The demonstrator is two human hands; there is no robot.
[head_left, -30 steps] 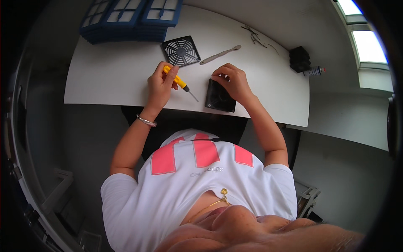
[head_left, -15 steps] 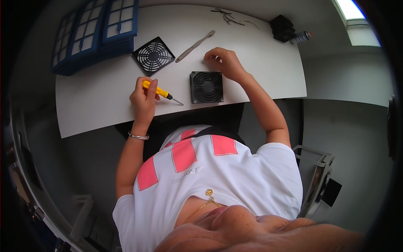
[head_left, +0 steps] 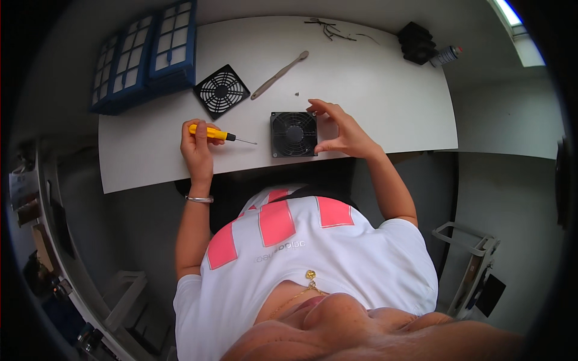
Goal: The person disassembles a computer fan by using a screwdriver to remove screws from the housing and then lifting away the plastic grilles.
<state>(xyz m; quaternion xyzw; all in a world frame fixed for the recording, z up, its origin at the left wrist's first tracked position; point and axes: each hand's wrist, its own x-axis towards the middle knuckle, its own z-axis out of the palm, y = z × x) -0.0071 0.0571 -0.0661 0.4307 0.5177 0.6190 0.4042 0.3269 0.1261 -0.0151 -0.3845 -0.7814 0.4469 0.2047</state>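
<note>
A yellow-handled screwdriver [head_left: 208,132] sits in my closed left hand [head_left: 197,149], its thin shaft aimed right, the tip short of the fan and apart from it. The square black cooling fan [head_left: 294,134] lies flat near the table's front edge, a wire guard over its hub. My right hand [head_left: 344,131] spans the fan's right side, fingertips at the far corner and thumb against the near part of that edge. Beyond the fan lies a tiny dark piece [head_left: 297,94], apparently a screw. To the far left of the fan rests a black fan grille [head_left: 221,92].
A beige brush [head_left: 280,75] lies right of the grille. Blue-framed filters [head_left: 171,42] stand at the far left of the white table [head_left: 385,90]. Black cable ties [head_left: 330,30] lie at the back; stacked black fans [head_left: 416,43] and a spray can [head_left: 445,56] are far right.
My right hand has come back toward me, from the table beyond the fan to its right edge. The tiny dark piece now shows where that hand was. The screwdriver has tipped closer to level.
</note>
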